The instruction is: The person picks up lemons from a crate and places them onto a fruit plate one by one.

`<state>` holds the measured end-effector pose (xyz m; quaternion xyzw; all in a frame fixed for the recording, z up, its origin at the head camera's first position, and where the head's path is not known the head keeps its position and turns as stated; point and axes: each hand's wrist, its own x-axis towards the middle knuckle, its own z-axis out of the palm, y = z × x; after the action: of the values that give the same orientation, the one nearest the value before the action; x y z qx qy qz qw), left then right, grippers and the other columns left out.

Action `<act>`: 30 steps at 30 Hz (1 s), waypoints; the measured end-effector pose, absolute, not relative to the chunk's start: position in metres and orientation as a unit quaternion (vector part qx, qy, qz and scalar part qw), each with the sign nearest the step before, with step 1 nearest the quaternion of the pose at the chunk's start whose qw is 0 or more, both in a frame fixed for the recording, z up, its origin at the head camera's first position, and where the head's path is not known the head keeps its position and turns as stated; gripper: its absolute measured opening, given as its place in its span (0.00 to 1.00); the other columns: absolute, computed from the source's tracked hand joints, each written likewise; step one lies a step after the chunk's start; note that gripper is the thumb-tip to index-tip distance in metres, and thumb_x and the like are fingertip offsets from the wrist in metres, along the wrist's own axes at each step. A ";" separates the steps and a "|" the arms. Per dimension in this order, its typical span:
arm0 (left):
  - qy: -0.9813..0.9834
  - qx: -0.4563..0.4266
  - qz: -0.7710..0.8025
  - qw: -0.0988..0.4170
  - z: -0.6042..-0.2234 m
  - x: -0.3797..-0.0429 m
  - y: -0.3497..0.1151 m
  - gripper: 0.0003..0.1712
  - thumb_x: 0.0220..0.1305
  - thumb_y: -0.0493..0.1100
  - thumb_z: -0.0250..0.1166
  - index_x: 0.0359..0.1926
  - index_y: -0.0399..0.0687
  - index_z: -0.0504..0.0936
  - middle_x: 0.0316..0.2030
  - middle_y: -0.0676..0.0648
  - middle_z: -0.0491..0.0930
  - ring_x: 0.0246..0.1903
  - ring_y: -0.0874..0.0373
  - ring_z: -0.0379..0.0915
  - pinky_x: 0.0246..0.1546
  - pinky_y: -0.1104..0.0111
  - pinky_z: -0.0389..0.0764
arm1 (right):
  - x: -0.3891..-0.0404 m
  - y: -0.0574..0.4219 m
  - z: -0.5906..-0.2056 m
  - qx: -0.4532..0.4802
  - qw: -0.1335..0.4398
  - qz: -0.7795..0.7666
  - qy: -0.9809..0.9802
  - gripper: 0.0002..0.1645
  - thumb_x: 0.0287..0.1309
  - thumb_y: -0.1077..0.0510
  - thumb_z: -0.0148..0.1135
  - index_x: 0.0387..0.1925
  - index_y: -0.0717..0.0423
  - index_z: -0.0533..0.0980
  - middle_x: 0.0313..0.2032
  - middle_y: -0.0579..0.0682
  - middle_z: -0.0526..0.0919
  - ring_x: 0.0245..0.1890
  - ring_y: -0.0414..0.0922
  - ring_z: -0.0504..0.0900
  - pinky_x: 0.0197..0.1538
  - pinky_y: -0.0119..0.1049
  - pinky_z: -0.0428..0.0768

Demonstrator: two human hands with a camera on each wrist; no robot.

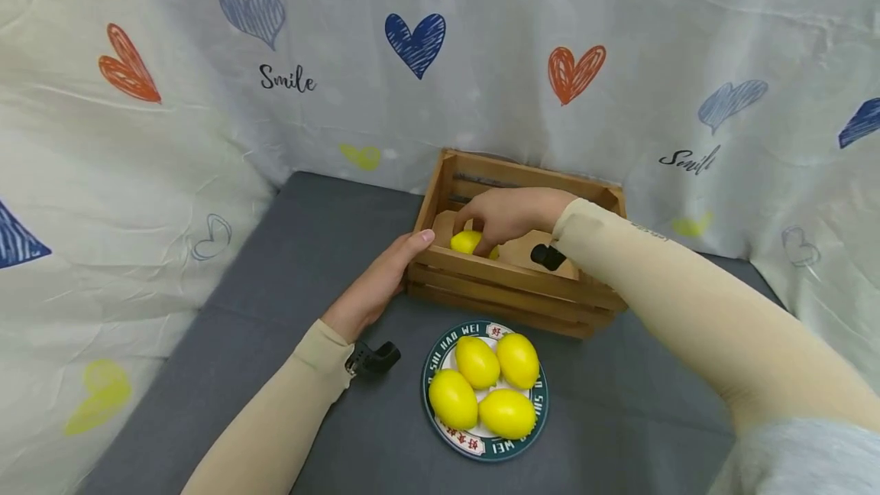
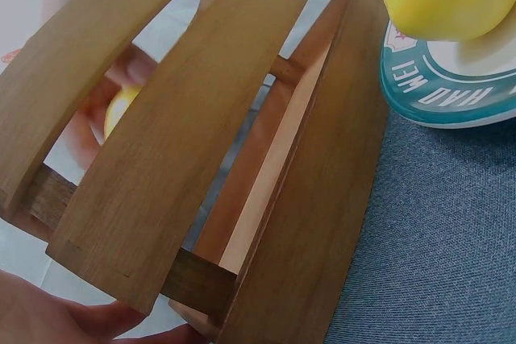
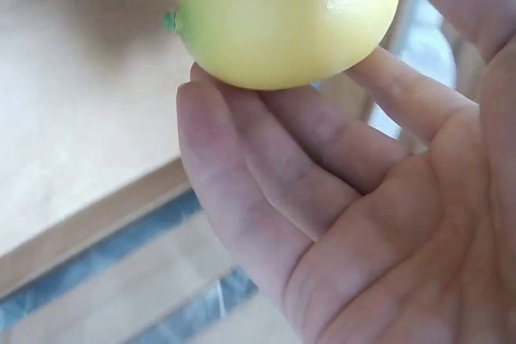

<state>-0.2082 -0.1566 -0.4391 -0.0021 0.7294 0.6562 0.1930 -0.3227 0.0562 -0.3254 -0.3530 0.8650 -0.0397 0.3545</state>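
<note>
Inside the slatted wooden crate (image 1: pixel 495 300), my right hand (image 1: pixel 517 212) holds a yellow lemon (image 1: pixel 466 241) between thumb and fingers. The right wrist view shows this lemon (image 3: pixel 282 26) with a small green tip, close to the crate's pale floor. My left hand (image 1: pixel 376 279) grips the crate's left front corner, thumb along the top edge and the other fingers mostly hidden by the side. In front of the crate stands a round plate (image 1: pixel 541 403) with a teal lettered rim, bearing several lemons (image 1: pixel 509 412).
A dark grey cloth (image 1: pixel 261 289) covers the table. Behind and to the left hangs a white curtain (image 1: pixel 495 21) printed with hearts, close to the crate's back. A black strap device (image 1: pixel 374 357) sits at my left wrist, another (image 1: pixel 548 257) at my right.
</note>
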 end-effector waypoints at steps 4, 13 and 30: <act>0.731 -0.002 0.655 0.193 -0.440 -0.209 -0.157 0.60 0.72 0.81 0.52 0.88 0.53 0.45 0.87 0.45 0.42 0.85 0.42 0.40 0.80 0.27 0.45 | -0.312 0.078 -0.303 -0.349 0.305 -0.052 0.885 0.30 0.64 0.51 0.78 0.66 0.43 0.80 0.59 0.48 0.85 0.57 0.50 0.84 0.63 0.48 0.84; 0.732 -0.004 0.654 0.188 -0.443 -0.207 -0.163 0.55 0.75 0.78 0.49 0.89 0.58 0.45 0.88 0.45 0.38 0.85 0.41 0.37 0.79 0.27 0.45 | -0.276 0.128 -0.260 -0.331 0.222 -0.054 0.916 0.31 0.64 0.51 0.78 0.67 0.43 0.80 0.57 0.49 0.87 0.52 0.50 0.83 0.56 0.48 0.83; 0.731 -0.002 0.655 0.191 -0.443 -0.210 -0.152 0.56 0.74 0.79 0.49 0.89 0.60 0.42 0.88 0.44 0.35 0.86 0.41 0.36 0.81 0.28 0.43 | -0.158 0.194 -0.264 -0.319 0.155 -0.081 0.932 0.34 0.59 0.53 0.83 0.65 0.39 0.81 0.57 0.42 0.87 0.47 0.43 0.82 0.53 0.45 0.84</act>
<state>-0.2102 -0.1517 -0.4429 -0.0016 0.7308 0.6552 0.1915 -0.1581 0.1941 -0.2645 -0.3187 0.9315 -0.0813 0.1551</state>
